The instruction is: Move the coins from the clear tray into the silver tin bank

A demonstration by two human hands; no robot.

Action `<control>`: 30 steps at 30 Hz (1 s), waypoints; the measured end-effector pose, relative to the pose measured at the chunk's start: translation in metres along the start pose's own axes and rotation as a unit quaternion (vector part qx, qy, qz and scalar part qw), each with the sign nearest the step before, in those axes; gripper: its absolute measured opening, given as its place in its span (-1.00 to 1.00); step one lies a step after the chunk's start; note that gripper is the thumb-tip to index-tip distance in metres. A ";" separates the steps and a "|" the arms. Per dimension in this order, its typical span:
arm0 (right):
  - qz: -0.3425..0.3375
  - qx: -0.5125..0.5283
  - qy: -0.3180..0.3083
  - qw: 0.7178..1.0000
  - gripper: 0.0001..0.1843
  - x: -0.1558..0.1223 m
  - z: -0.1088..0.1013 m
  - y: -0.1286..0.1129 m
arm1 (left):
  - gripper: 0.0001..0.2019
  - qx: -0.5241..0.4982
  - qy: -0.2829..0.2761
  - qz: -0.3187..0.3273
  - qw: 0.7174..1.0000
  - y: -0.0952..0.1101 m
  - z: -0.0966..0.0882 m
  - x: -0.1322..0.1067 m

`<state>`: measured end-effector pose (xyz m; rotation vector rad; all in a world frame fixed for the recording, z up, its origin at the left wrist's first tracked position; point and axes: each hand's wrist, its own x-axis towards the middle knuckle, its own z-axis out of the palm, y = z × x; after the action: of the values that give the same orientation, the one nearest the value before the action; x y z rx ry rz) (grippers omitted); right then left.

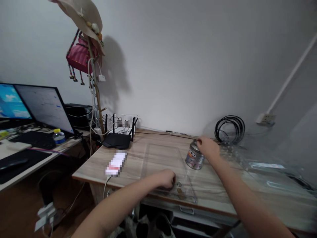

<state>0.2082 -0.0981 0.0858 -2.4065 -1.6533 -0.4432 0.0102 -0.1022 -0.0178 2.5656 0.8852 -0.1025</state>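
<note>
My left hand (166,179) is low over the front of a clear plastic tray or lid (158,155), its fingers curled closed. Whatever they hold, if anything, is hidden. Just right of these fingertips lie small round pieces that look like coins (179,191). My right hand (208,150) is at the top of a printed metal tin (194,160), with its fingers bent together by the rim. I cannot make out what is between them. The tin stands upright on the wooden desk (133,162), at the right edge of the clear plastic.
A phone (116,163) on a white cable lies at the left, in front of a black router (117,140). Coiled black cable (229,129) leans against the wall. Clear plastic pieces (267,168) cover the right side. Monitors (44,104) stand on another desk.
</note>
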 end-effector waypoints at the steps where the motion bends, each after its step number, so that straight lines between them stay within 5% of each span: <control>1: -0.042 0.013 -0.011 0.999 -0.69 -0.012 0.003 -0.005 | -0.65 0.014 -0.008 -0.006 1.000 0.003 -0.002 0.000; 5: -0.221 0.041 -0.152 0.963 -0.81 -0.061 0.029 -0.022 | -0.66 0.051 -0.040 -0.014 0.998 0.012 -0.011 0.000; 9: -0.303 0.044 -0.191 0.933 -0.79 -0.087 0.055 -0.033 | -0.72 0.049 -0.023 -0.013 0.998 0.007 -0.007 0.000; 15: -0.273 0.058 -0.236 0.931 -0.84 -0.082 0.078 -0.037 | -0.76 -0.072 0.133 -0.052 0.987 -0.005 -0.013 0.012; 22: -0.197 0.089 -0.205 0.954 -0.84 -0.092 0.073 -0.045 | -0.70 -0.049 0.305 -0.018 0.951 0.049 -0.083 0.091; 26: -0.170 0.167 -0.123 0.963 -0.86 -0.102 0.064 -0.031 | -0.70 0.057 0.280 0.017 0.958 0.074 -0.107 0.129; 30: -0.138 0.312 -0.052 0.939 -0.91 -0.092 0.059 0.008 | -0.73 0.077 0.220 0.071 0.970 0.072 -0.115 0.149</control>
<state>0.1930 -0.1622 -0.0017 -1.7676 -1.8303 0.1682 0.1645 -0.0202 0.0827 2.8423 0.8645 0.4774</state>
